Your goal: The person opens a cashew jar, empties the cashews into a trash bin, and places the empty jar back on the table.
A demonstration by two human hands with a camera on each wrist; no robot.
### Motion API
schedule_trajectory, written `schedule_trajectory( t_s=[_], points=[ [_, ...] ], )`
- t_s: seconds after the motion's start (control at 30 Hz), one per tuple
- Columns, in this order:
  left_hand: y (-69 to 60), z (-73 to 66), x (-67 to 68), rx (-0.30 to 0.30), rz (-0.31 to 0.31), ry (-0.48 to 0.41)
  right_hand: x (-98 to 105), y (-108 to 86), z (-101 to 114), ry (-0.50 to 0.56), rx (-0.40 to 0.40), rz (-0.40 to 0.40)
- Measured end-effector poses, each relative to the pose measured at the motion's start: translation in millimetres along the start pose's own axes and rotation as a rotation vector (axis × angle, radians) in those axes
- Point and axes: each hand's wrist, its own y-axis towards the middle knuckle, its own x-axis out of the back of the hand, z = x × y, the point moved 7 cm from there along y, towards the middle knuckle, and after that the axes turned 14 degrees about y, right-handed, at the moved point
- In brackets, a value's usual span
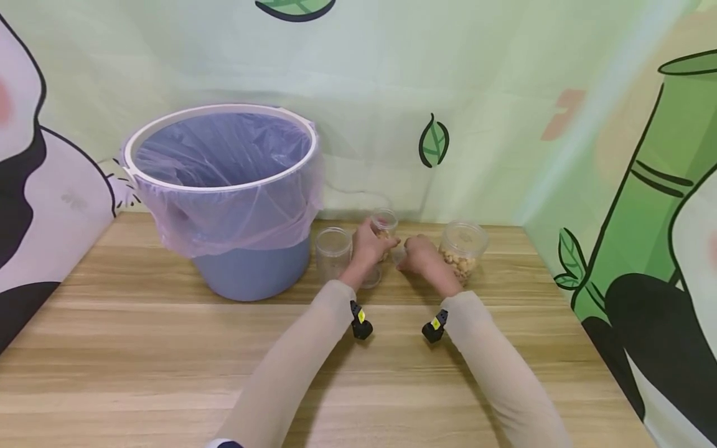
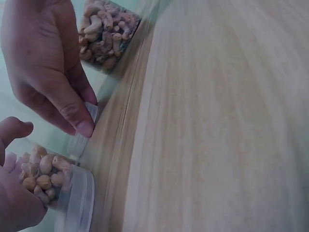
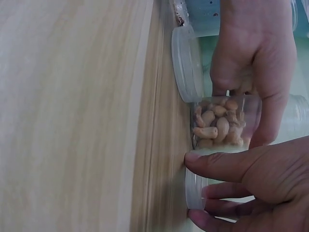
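Note:
My left hand (image 1: pixel 368 246) (image 3: pixel 256 58) grips a small clear jar (image 1: pixel 384 219) (image 3: pixel 222 123) that stands upright on the table with cashews in its lower part. Its mouth shows no lid. Just to the right, my right hand (image 1: pixel 424 256) (image 2: pixel 46 63) pinches a small clear lid (image 2: pixel 91 112) (image 3: pixel 194 189) by its edge, low at the table top and close beside the jar. A larger clear lid (image 2: pixel 83 200) (image 3: pixel 186 63) lies on the table by the small jar, on the near left side.
An empty-looking clear jar (image 1: pixel 333 252) stands left of my left hand. A wide jar of cashews (image 1: pixel 463 252) (image 2: pixel 105 36) stands beyond my right hand. At the left is a blue bin (image 1: pixel 254 267) with a pink-purple liner. A printed cloth (image 1: pixel 375 93) hangs behind the table (image 1: pixel 392 373).

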Motion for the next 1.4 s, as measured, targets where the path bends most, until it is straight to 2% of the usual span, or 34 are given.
schedule_trajectory(
  t_s=[0.13,0.4,0.6,0.77,1.0,1.2,1.4],
  points=[
    [-3.0,-6.6,-0.2,-0.029,0.013,0.01,-0.9,-1.4,1.5,-0.024,-0.025,0.015],
    [-5.4,-20.7,6.1,-0.07,0.014,-0.007,-0.4,-3.9,-0.8,0.007,-0.051,0.01],
    [-6.8,-27.4,11.3,-0.077,0.036,-0.01,2.4,-8.7,-0.9,0.056,-0.068,0.019],
    [-8.7,-33.4,16.3,-0.083,0.044,-0.022,7.5,-8.6,2.5,0.08,-0.04,0.009],
    [-10.4,-45.4,23.5,-0.117,0.03,-0.035,22.5,-11.4,16.6,0.058,0.042,-0.032],
    [-13.5,-54.7,31.7,-0.14,0.034,-0.05,30.3,-21.3,27.7,0.12,0.114,-0.049],
    [-19.6,-64.8,42.2,-0.177,0.044,-0.071,36.5,-30.7,35.1,0.166,0.137,-0.068]
  ],
)
